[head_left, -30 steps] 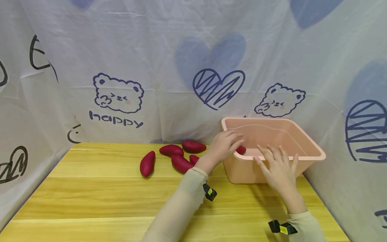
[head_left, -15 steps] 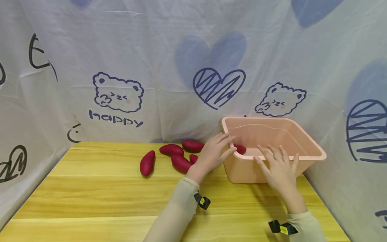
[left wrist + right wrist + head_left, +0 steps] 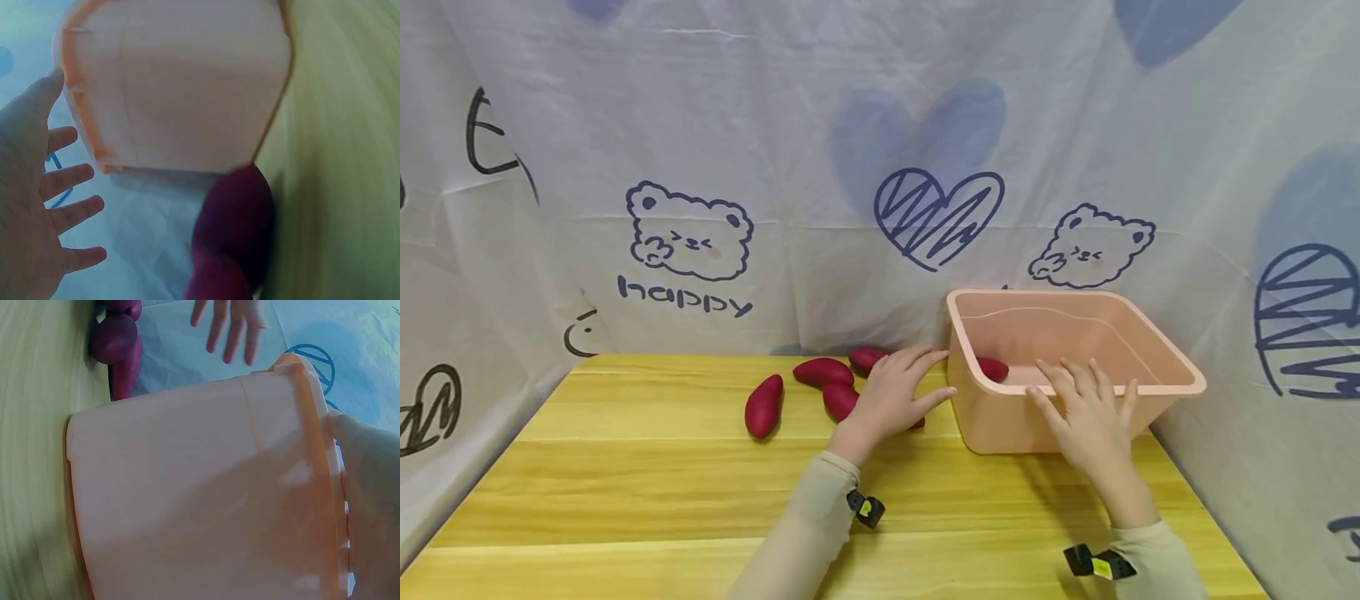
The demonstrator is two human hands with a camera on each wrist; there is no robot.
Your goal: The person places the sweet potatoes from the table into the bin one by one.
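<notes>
My left hand (image 3: 889, 398) hovers over the sweet potatoes with its fingers spread and nothing in them. Below it, partly hidden, are dark red sweet potatoes (image 3: 838, 402). The left wrist view has the same hand (image 3: 25, 194) beside the pink plastic basin (image 3: 187, 94), with two sweet potatoes (image 3: 234, 219) low in the picture. At the basin's (image 3: 1000, 425) near rim rests my right hand (image 3: 1092, 421), fingers straight and reaching over the edge. One sweet potato (image 3: 994, 369) lies inside the basin, at its left end. The right wrist view shows the right hand (image 3: 375, 494) along the rim.
Further left on the wooden table (image 3: 625, 483) lies a single sweet potato (image 3: 764, 407), with another (image 3: 822, 372) behind the group. A white printed cloth (image 3: 805, 167) hangs behind the table and along both sides.
My left hand has drawn back from the basin's left end, moving left and down over the sweet potatoes. The sweet potato in the basin has come into fuller view. My right hand stays on the rim.
</notes>
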